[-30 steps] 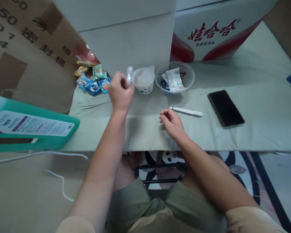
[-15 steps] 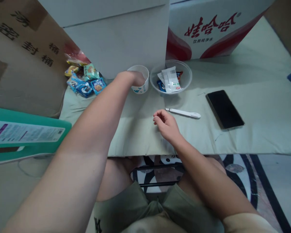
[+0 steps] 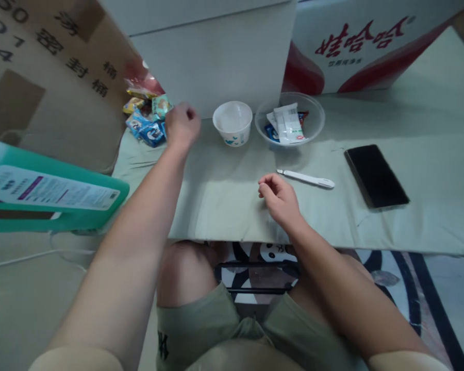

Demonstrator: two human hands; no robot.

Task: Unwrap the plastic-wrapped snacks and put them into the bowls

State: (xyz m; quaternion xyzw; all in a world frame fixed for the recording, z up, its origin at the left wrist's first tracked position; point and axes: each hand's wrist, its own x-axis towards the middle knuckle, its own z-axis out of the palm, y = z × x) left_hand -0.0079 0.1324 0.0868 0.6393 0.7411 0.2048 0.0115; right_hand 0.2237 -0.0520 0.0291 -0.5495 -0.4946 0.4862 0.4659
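My left hand [image 3: 182, 124] is above the table between a pile of small wrapped snacks [image 3: 151, 133] and a white paper cup [image 3: 235, 138]. Motion blurs its curled fingers, and whether anything is in them I cannot make out. The cup stands upright, and no contents show inside it. My right hand [image 3: 280, 198] rests on the cloth near the table's front edge, its fingers loosely curled around nothing. Just beyond it lies a slim white craft knife [image 3: 307, 179]. Right of the cup, a clear plastic bowl [image 3: 317, 121] holds several snack packets [image 3: 289, 123].
Tall cardboard boxes, one brown [image 3: 77, 98] and one white [image 3: 220, 56], stand behind the snacks and cup. A white-and-red carton [image 3: 344, 77] is at the back right. A black phone [image 3: 376, 176] lies to the right. A green container [image 3: 100, 206] stands at the left.
My left hand has come out of the paper cup and moved left toward the snack pile. My right hand stays by the craft knife. The whole view has shifted slightly.
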